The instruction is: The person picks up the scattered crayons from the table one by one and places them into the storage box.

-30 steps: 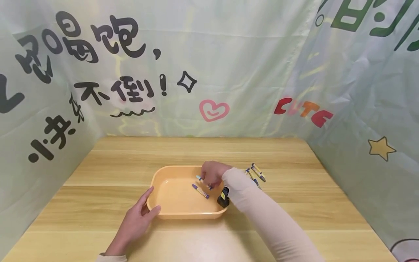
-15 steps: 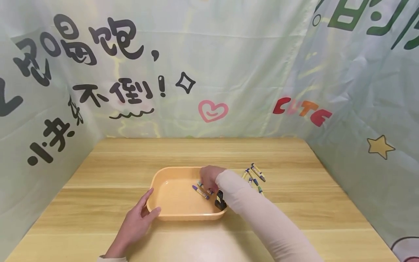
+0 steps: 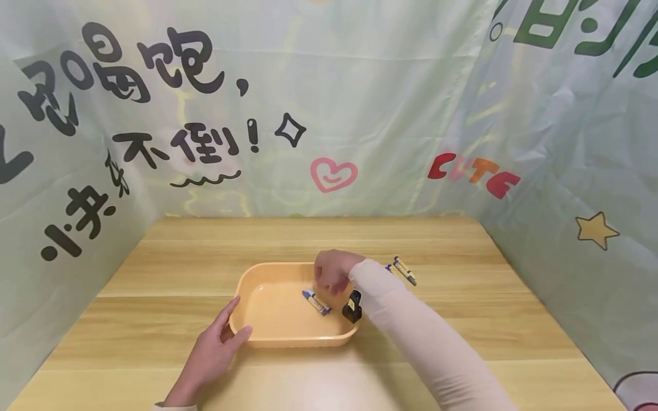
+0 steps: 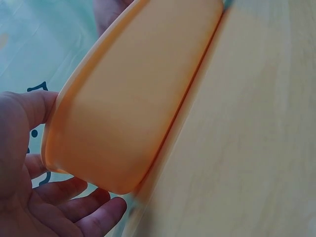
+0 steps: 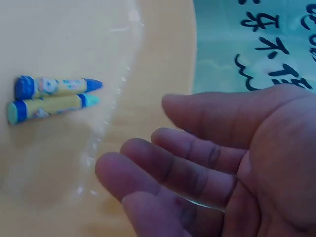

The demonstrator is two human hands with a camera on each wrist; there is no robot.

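An orange plastic tray (image 3: 295, 342) stands on the table, its left end held by my left hand (image 3: 213, 345). In the left wrist view the thumb and fingers bracket the corner of the tray wall (image 4: 123, 89). Two crayons lie side by side in the tray: a blue crayon (image 5: 57, 87) and a light green crayon (image 5: 54, 107), both with yellow printed wrappers. Over the tray's right half is my right hand (image 3: 334, 271), just behind the pair. The right wrist view shows its fingers (image 5: 173, 168) loosely bent, with nothing between them and apart from the crayons.
More yellow-wrapped crayons (image 3: 404, 271) lie on the wooden table (image 3: 205, 245) right of the tray, partly hidden by the right sleeve (image 3: 411, 325). Printed cloth walls (image 3: 385, 114) enclose the table at the back and sides.
The light green crayon has moved down against the blue one, and my right hand has let go of it and risen slightly. My left hand stays at the tray.
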